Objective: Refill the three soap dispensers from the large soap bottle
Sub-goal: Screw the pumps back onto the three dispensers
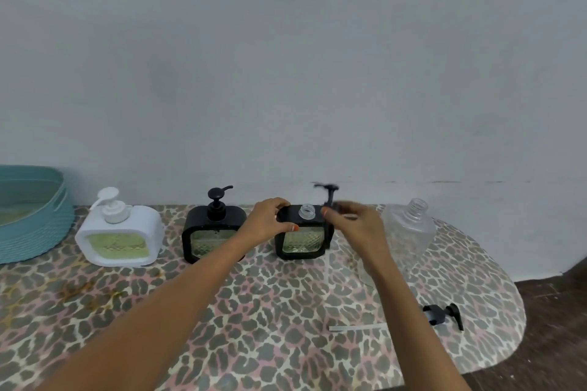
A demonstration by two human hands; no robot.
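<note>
Uncapped black dispenser is gripped at its top-left corner by the left hand, fingers curled. A blurred black pump is pinched by the right hand just right of that dispenser's neck. The large soap bottle is stood further right.

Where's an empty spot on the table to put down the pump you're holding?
The biggest bare patch of table is near left, in front of the white dispenser and teal basket. More room lies between the forearms, before the open dispenser. The back row is crowded; the near right holds a loose pump and white strip.
</note>
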